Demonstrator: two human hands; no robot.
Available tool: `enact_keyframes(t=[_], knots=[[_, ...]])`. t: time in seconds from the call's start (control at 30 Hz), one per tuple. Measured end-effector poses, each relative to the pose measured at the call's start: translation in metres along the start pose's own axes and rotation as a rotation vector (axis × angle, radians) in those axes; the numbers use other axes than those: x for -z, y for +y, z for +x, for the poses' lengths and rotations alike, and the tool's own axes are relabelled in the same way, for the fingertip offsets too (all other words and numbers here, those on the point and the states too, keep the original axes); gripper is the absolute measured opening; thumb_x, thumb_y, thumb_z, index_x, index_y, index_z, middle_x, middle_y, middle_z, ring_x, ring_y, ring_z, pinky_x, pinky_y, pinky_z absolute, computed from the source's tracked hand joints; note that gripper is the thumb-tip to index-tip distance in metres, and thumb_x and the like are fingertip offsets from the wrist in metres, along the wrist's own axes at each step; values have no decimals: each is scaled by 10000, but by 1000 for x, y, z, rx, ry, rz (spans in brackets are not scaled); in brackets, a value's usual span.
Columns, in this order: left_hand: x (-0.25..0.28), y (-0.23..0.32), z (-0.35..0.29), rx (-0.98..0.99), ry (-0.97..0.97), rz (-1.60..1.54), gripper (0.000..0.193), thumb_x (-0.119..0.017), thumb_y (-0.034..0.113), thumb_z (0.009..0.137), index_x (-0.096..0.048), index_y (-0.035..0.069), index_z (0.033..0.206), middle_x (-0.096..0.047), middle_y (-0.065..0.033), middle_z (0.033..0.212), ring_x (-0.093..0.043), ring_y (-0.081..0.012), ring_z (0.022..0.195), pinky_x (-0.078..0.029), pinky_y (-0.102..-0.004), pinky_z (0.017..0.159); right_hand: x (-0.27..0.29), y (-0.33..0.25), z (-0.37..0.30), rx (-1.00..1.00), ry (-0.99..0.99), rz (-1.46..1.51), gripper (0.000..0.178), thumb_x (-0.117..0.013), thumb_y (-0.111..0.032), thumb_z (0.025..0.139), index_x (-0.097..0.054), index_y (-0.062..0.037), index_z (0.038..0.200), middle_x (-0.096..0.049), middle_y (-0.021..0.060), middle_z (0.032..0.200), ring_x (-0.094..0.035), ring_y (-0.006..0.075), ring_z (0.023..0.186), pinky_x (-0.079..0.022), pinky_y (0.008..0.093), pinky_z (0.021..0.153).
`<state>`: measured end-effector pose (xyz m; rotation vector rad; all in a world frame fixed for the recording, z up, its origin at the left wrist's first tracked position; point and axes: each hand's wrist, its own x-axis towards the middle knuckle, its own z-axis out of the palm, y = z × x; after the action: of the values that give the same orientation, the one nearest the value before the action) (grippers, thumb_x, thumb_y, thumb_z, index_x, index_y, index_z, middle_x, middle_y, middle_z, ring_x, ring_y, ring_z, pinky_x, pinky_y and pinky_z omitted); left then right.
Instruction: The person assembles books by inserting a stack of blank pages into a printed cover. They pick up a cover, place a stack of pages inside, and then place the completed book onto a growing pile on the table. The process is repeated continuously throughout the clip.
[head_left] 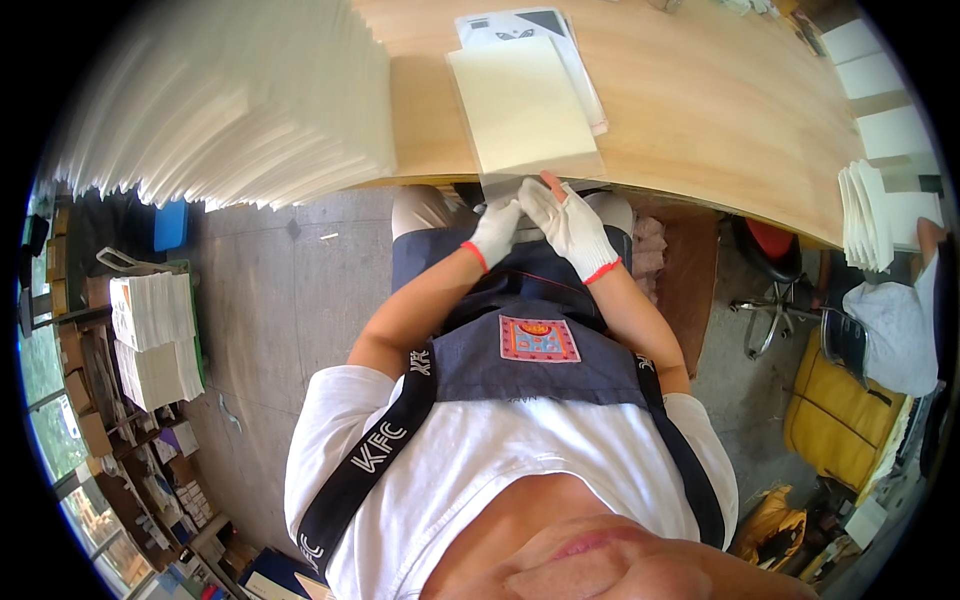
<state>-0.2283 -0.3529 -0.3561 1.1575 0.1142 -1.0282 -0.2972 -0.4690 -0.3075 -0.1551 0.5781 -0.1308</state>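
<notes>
At the near table edge lies a clear plastic sleeve (pixel 500 186) with a cream sheet (pixel 525 105) in it. Its near end hangs over the edge, close to both hands. My left hand (pixel 495 232), in a white knit glove with a red cuff, has its fingers closed; what they hold, if anything, is hidden. My right hand (pixel 572 228), gloved alike, meets it with fingers stretched out and one bare fingertip showing. Under the sleeve's far end is a white printed packet (pixel 585 75).
A tall pile of white sheets or sleeves (pixel 240 100) covers the table's left side. More white stacks (pixel 865 215) stand at the right edge. On the floor are bundled paper stacks (pixel 155 340) at left, a swivel chair (pixel 770 300) and a yellow bag (pixel 845 420) at right.
</notes>
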Motion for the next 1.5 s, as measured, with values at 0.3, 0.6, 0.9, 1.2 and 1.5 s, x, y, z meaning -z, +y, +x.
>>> enact_keyframes(t=[0.3,0.6,0.9,1.2,1.5], knots=[[48,36,-20,-169,97,205,197,-490,174,911,-552,10,1003,-629,-81,908,-639,-182,752,-537,-284,627,-16,13,20,725,-289,-2161,142,-504,-196,826,-502,-106,936,-635,99,725,-627,259,632,-464,393,514],[50,45,-31,-176,118,279,288,-483,172,903,-525,-72,1052,-630,-137,919,-636,-188,716,-531,-266,625,-6,-29,-3,292,-165,-1043,170,-435,-30,759,-536,-32,895,-589,68,698,-571,155,543,-457,256,495],[67,65,-47,-1276,462,1420,172,-643,12,702,-558,28,851,-611,-108,938,-605,-243,722,-471,-313,577,138,-166,-88,-54,355,-2685,458,-519,-240,755,-502,-81,1184,-611,199,973,-581,344,934,-444,433,844],[60,68,-16,-1250,282,1344,133,-697,83,678,-565,68,691,-588,-69,784,-557,-258,660,-435,-339,539,10,-76,12,1412,-141,-2318,296,-661,-227,678,-576,-137,947,-589,10,914,-556,212,871,-413,369,728],[37,44,-2,-765,555,272,159,-653,32,773,-513,22,848,-549,-29,709,-500,-81,595,-461,-231,527,-1,-66,40,1178,316,-2111,217,-566,-268,781,-527,-89,897,-646,70,779,-611,286,708,-433,429,619]])
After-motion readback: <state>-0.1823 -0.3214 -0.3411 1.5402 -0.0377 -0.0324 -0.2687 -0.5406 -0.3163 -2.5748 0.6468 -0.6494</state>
